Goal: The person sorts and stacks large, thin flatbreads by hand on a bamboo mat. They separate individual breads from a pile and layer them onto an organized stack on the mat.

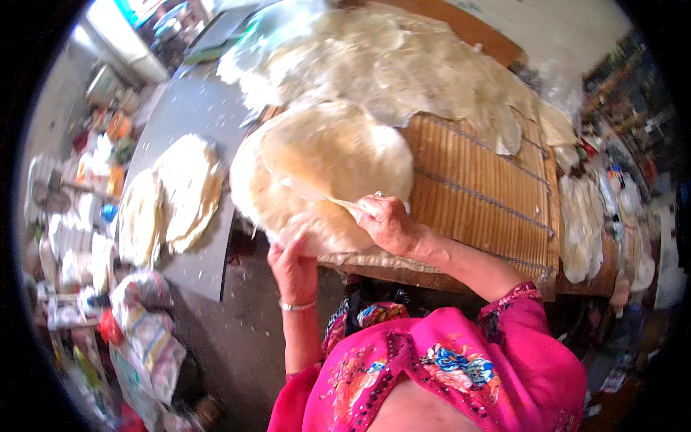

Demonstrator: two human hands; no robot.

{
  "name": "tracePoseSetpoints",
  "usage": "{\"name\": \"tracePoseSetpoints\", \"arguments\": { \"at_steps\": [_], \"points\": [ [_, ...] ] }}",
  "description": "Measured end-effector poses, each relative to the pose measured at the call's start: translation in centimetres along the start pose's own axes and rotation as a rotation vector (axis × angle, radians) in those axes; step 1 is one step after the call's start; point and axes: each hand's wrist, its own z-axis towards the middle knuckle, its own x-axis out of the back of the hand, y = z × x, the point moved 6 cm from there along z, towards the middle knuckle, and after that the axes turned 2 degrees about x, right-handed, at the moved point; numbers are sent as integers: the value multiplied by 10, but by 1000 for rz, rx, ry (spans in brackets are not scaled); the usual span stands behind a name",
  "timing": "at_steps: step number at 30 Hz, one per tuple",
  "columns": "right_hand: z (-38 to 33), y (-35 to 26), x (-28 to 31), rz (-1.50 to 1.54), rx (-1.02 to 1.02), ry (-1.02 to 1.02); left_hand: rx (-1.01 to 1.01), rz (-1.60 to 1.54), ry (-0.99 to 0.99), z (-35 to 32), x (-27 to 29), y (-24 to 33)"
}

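A large, pale cream round sheet [324,151], thin and uneven, lies in front of me and overhangs the table's near left edge. My left hand [294,270] grips its near rim, thumb on top; the other fingers are hidden beneath. Over the sheet, my right hand [389,223] is closed on a thin, pale, flat strip [324,195]. That strip reaches left across the sheet's surface; whether it is a blade or a loose piece I cannot tell.
A slatted bamboo mat [475,209] lies to the right. More pale sheets [389,61] spread at the back. On a grey board [194,108] at left rest folded sheets [188,187]. Several sheets [580,227] hang at right. Bags and clutter [147,302] line the left side.
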Motion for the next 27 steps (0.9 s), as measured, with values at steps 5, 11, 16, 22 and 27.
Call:
{"name": "tracePoseSetpoints", "arguments": {
  "at_steps": [5,11,16,22,27],
  "points": [
    [7,36,90,-14,79,249,3,17,61,-4,5,-6],
    [29,127,234,198,-334,467,121,-2,40,10,76,-27],
    [6,188,406,402,-374,727,120,78,81,18,117,-26],
    [-106,342,526,558,-445,1152,117,107,199,9,103,-20],
    [-226,546,507,649,-814,1327,125,198,232,18,43,-42]
  ]
}}
